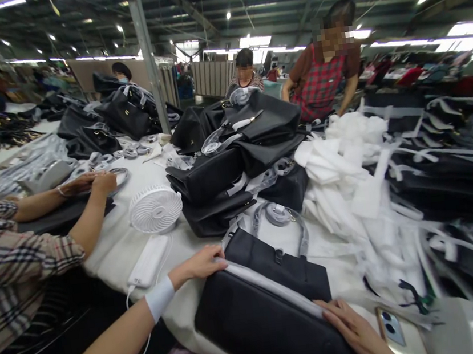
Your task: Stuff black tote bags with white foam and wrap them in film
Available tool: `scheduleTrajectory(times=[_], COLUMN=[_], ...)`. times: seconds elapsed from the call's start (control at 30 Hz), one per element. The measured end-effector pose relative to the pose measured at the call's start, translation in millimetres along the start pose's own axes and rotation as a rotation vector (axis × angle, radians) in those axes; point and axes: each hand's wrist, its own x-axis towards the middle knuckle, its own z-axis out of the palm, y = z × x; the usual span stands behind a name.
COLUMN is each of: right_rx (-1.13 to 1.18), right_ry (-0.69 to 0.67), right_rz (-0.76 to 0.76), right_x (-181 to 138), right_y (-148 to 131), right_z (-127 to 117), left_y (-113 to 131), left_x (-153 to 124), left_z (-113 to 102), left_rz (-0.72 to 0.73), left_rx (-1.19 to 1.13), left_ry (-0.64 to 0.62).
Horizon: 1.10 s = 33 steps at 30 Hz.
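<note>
A black handbag point(262, 317) lies on its side at the table's near edge, its top opening lined with a pale strip. My left hand point(201, 263), a white band on its wrist, rests on the bag's upper left corner with fingers stretched along the rim. My right hand point(356, 333) lies flat on the bag's lower right edge, fingers extended. Behind it sits a second black bag point(273, 261) with wrapped grey handles point(279, 215).
A white desk fan point(155, 209) and white power bank point(148, 261) sit left of the bag. A phone point(393, 327) lies by my right hand. Black bags point(234, 160) pile in the middle, white foam wrapping point(349, 180) on the right. A person in plaid point(10, 268) works at left; others stand across the table.
</note>
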Motion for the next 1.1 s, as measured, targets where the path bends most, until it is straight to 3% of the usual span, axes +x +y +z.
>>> scheduleTrajectory(times=[0.23,0.4,0.53,0.63,0.73,0.83,0.9,0.97,1.03,1.1], right_rx=[0.177,0.221,0.259,0.300,0.336,0.367,0.379,0.375,0.313,0.132], right_ry=[-0.009,-0.017,-0.040,-0.097,-0.135,-0.134,-0.130,-0.135,-0.133,-0.079], right_rz=[0.081,0.137,0.226,0.287,0.270,0.236,0.216,0.177,0.149,0.148], right_x=[-10,-9,-13,-21,-27,-30,-30,-32,-37,-46], right_y=[-8,-14,-18,-22,-26,-28,-27,-24,-18,-10], right_z=[-3,-6,-11,-12,-10,-7,-4,-3,-2,-4], left_y=[-9,-27,-44,-45,-20,28,61,83,88,81], left_x=[-17,-26,-37,-54,-64,-54,-40,-26,-13,-5], left_z=[-13,-3,3,-5,-13,-2,20,46,67,79], left_rz=[-0.022,-0.131,-0.237,-0.298,-0.256,-0.031,0.170,0.264,0.225,0.152], left_rx=[-0.223,-0.159,-0.087,0.043,0.371,0.549,0.525,0.531,0.577,0.607], left_ry=[-0.109,-0.209,-0.140,-0.082,0.113,0.298,0.188,-0.009,-0.163,-0.231])
